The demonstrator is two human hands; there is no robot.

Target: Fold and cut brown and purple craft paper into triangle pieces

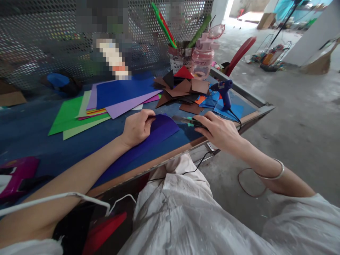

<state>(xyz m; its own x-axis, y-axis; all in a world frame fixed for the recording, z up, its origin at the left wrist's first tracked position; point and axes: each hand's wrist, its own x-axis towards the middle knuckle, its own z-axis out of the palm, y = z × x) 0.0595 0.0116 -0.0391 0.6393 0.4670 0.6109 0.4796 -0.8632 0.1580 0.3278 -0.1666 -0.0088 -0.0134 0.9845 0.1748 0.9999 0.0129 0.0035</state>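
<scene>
My left hand (139, 127) is closed, with fingers pinching the upper edge of a dark purple-blue paper sheet (162, 129). That sheet lies along the front of the table, and its right end curls up a little. In my right hand (219, 129) is a utility knife (192, 122) with a green slider. Its blade points left and lies close to the sheet's right edge; whether they touch I cannot tell. Just behind the knife lies a pile of brown and black paper pieces (183, 90).
Coloured sheets (124, 94) are stacked at the back left. A blue glue gun (224, 94) stands on blue paper near the right edge, its cord hanging down. Behind are a pink bottle (203, 58) and a pen holder (180, 60). A magenta object (20, 177) sits front left.
</scene>
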